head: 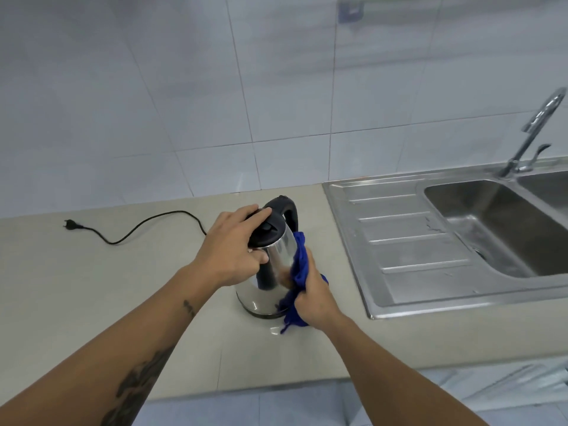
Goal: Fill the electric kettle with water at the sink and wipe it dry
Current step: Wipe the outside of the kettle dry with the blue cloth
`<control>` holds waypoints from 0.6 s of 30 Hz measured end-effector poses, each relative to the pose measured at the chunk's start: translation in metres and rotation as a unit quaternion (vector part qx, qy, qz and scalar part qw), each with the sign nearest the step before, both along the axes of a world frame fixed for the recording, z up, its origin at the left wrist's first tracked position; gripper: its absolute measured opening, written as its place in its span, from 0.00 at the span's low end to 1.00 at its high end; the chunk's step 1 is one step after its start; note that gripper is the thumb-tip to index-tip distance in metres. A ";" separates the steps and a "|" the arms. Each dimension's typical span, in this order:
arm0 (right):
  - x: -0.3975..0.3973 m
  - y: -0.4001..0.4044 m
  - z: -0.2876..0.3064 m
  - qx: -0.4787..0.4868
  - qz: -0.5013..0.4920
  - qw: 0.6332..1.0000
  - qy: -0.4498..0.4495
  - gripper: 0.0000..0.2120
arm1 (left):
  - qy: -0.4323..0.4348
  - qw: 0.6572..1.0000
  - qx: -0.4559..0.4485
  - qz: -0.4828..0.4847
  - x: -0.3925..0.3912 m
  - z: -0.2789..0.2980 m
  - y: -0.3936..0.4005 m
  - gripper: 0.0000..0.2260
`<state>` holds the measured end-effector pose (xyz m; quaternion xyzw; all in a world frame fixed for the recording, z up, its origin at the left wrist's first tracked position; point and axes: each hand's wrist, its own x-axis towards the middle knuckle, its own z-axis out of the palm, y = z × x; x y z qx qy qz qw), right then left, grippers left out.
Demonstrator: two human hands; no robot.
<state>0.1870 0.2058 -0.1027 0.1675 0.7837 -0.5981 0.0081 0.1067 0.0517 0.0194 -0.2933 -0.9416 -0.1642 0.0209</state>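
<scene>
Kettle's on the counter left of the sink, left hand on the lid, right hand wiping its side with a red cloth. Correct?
Not quite: the cloth is blue, not red, as the head view shows. The rest stands: the kettle sits on the counter left of the sink, left hand on the lid, right hand wiping its side.

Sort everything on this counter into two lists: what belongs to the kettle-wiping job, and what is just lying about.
Part of the job:
- kettle, steadied at the lid by the left hand
- blue cloth, pressed to the kettle's side by the right hand
- sink and tap, used for filling

Lying about:
- power cord with its plug, unplugged on the counter
</scene>
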 end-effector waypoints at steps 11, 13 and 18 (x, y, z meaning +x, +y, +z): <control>0.041 -0.065 -0.008 -0.097 -0.087 0.990 0.048 0.53 | 0.010 0.999 0.004 0.033 0.015 -0.005 0.004 0.36; 0.031 -0.056 -0.002 -0.066 -0.091 0.993 0.038 0.53 | 0.012 0.999 0.008 0.038 0.014 -0.005 0.002 0.36; 0.023 -0.043 0.024 0.082 -0.053 0.993 0.060 0.49 | 0.017 0.999 -0.001 0.039 0.013 -0.003 0.003 0.37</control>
